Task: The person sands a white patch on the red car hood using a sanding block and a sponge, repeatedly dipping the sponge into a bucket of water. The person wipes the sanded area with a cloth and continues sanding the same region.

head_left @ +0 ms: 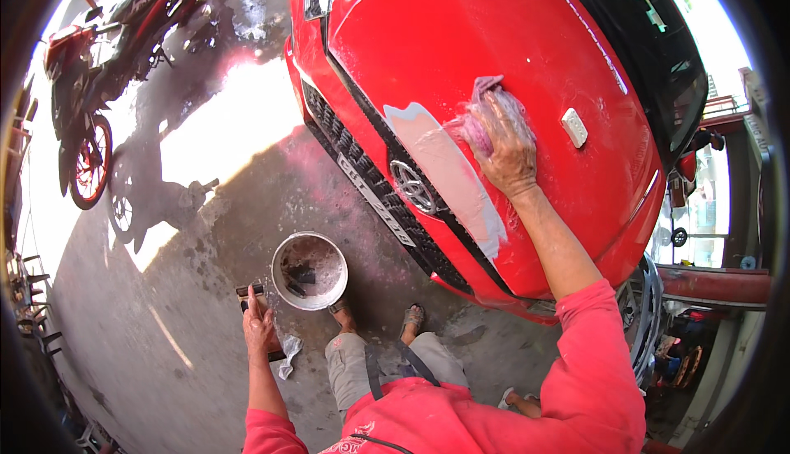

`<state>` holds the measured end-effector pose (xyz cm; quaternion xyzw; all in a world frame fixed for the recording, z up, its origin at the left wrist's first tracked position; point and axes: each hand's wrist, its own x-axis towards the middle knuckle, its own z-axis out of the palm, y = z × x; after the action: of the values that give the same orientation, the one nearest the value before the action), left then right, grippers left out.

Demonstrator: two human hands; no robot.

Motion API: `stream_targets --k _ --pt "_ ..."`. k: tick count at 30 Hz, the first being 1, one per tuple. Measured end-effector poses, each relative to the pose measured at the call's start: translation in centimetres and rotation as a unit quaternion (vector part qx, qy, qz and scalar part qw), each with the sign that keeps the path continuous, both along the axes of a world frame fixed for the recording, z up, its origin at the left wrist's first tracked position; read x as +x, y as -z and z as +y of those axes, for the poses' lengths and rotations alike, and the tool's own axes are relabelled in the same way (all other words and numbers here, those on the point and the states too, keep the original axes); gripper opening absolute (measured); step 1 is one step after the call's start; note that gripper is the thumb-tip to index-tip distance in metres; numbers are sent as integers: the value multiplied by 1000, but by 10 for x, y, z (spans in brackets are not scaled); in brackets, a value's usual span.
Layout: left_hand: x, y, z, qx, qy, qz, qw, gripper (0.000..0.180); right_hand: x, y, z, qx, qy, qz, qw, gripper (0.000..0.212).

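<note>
My right hand [504, 145] presses a wet, soapy purplish-pink cloth [476, 132] onto the red car hood [428, 34]. Suds and wet streaks surround the cloth. Beside it, a pale grey-pink patch [436, 158] runs along the hood's front edge, above the grille. On the hood to the right of my hand rests a small white rectangular block [574, 127]. Low on the left, my left hand [259, 329] is closed around a dark, flat block [250, 291] with brownish edges; my fingers partly hide it.
A pale bucket [333, 263] with murky water and dark pieces stands on the concrete floor by my feet. Crumpled clear plastic [290, 355] lies near my left hand. A motorcycle [86, 100] is parked at far left. Another person's foot [522, 403] shows behind me.
</note>
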<state>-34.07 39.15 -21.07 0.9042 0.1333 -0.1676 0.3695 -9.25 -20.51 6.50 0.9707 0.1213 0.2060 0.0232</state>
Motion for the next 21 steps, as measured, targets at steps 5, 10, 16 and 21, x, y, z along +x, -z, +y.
stream_targets --k 5,10,16,21 --pt "-107 36 51 29 -113 176 978 97 125 0 32 -24 -15 -3 1000 54" --pt "-216 72 90 33 -130 316 939 78 213 20 82 -93 -52 -13 994 58" --pt "-240 64 81 40 -72 310 947 68 227 9 108 -85 -108 48 989 61" --pt "-182 68 67 -21 -103 265 959 73 179 12 52 -84 -82 3 993 65"
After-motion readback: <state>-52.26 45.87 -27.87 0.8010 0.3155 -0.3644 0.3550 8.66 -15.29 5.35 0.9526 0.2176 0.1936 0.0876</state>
